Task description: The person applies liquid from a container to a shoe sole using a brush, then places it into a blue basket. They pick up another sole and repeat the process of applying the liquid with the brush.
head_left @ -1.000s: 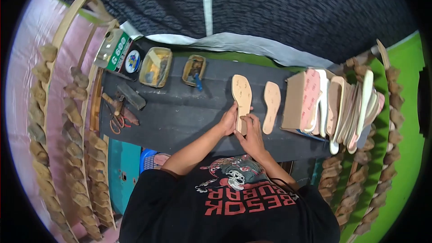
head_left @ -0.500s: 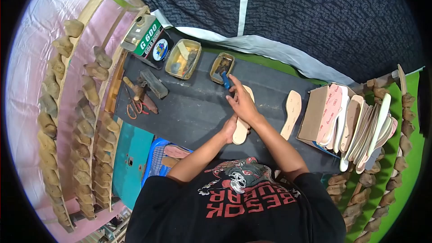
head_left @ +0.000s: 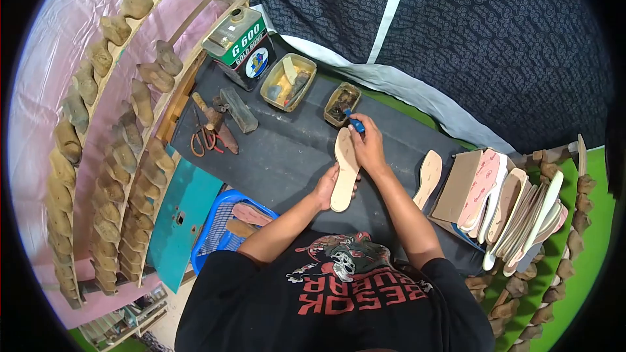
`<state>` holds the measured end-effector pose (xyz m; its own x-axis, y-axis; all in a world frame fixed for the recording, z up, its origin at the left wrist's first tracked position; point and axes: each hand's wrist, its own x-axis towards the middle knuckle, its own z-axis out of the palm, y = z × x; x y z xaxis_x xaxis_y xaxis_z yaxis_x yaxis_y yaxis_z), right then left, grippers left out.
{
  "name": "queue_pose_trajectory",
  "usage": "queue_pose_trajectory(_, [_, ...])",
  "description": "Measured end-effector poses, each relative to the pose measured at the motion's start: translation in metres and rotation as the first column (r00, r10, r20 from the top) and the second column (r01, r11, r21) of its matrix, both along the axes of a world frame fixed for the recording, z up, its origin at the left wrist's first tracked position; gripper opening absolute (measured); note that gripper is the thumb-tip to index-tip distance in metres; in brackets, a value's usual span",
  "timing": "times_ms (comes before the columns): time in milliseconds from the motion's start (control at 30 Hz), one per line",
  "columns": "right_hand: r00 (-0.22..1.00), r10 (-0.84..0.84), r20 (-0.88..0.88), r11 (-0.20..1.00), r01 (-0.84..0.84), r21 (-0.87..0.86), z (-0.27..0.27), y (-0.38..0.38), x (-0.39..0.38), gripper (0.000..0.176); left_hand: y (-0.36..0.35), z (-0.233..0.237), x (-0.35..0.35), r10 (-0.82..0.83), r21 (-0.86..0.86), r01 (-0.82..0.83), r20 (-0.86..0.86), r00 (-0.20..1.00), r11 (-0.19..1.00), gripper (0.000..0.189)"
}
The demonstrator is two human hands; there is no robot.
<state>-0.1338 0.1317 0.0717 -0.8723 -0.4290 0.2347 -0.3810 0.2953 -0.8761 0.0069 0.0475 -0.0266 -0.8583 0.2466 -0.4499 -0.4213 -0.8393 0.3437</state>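
My left hand [head_left: 326, 186] is closed around the lower part of a pale shoe insole [head_left: 345, 173], which points away from me above the dark worktable [head_left: 280, 166]. My right hand [head_left: 370, 146] grips the blue handle of a brush [head_left: 356, 124] beside the insole's far end. The brush's working end reaches into or over a small tub [head_left: 330, 113] with dark, crusted contents. Another insole [head_left: 428, 176] lies on the table to the right of my right forearm.
A G 600 can [head_left: 236, 58] stands at the back left by a yellowish tub [head_left: 308, 65]. Scissors [head_left: 197, 143], a hammer [head_left: 208, 112] and a grey block [head_left: 238, 112] lie nearby. At right, a cardboard box [head_left: 451, 186] holds several insoles; a blue basket [head_left: 207, 234] sits at left.
My right hand has gone from reaching with spread fingers to gripping the brush's blue handle. The insole now shows more fully in my left hand. The whole view has shifted and turned slightly.
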Motion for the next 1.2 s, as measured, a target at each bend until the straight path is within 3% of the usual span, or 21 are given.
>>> queue_pose_trajectory(200, [0.972,-0.063,0.226,0.997,0.07,-0.023,-0.003,0.007,-0.003,0.024,-0.003,0.001,-0.001,0.006,0.099,-0.007,0.003,1.0,0.995,0.056])
queue_pose_trajectory(300, [0.985,-0.056,0.16,0.992,0.073,-0.098,-0.003,0.007,-0.002,0.023,-0.002,0.007,-0.001,-0.034,0.146,0.033,0.002,0.999,0.989,0.055])
queue_pose_trajectory(400, [0.966,-0.072,0.247,0.969,0.126,-0.211,-0.01,0.006,-0.003,0.022,-0.001,-0.003,0.0,-0.073,0.187,0.081,-0.047,0.996,0.979,0.053])
queue_pose_trajectory(600, [0.939,-0.083,0.335,0.949,0.178,-0.261,-0.015,0.007,-0.007,0.022,0.0,0.004,0.01,-0.069,0.178,0.07,-0.013,0.998,0.982,0.051])
queue_pose_trajectory(1200, [0.942,-0.17,0.29,0.894,0.271,-0.355,-0.017,-0.009,-0.01,0.018,-0.021,0.011,0.018,-0.01,0.168,0.024,-0.082,0.997,0.986,0.052])
